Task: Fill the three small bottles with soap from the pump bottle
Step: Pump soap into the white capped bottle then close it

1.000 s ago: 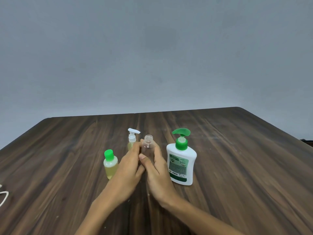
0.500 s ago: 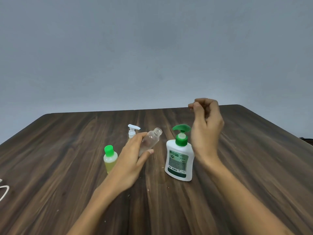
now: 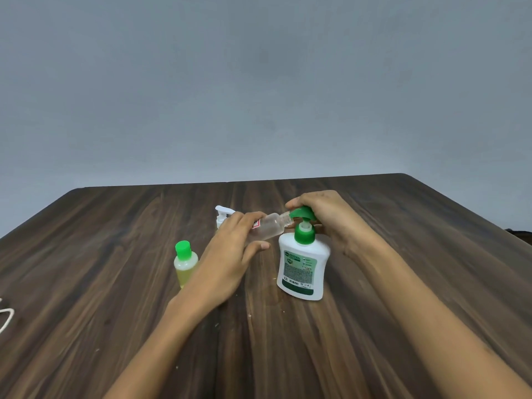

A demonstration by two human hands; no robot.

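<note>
A white pump bottle [image 3: 302, 269] with a green pump head [image 3: 302, 214] stands upright mid-table. My right hand [image 3: 325, 217] rests on top of the pump head, fingers curled over it. My left hand [image 3: 230, 254] holds a clear small bottle [image 3: 269, 227] with no cap, tilted sideways so its open mouth meets the green spout. A small bottle with a green cap [image 3: 185, 262], holding yellowish liquid, stands to the left. Behind my left hand, a small bottle with a white pump top [image 3: 222, 216] is mostly hidden.
The dark wooden table [image 3: 403, 283] ends at a far edge before a plain grey wall. A loop of white cord [image 3: 5, 315] lies at the left edge. Small pale specks dot the wood near the pump bottle.
My right hand came down from the air onto the green pump head. My left hand tilted the clear bottle further and brought its mouth to the spout.
</note>
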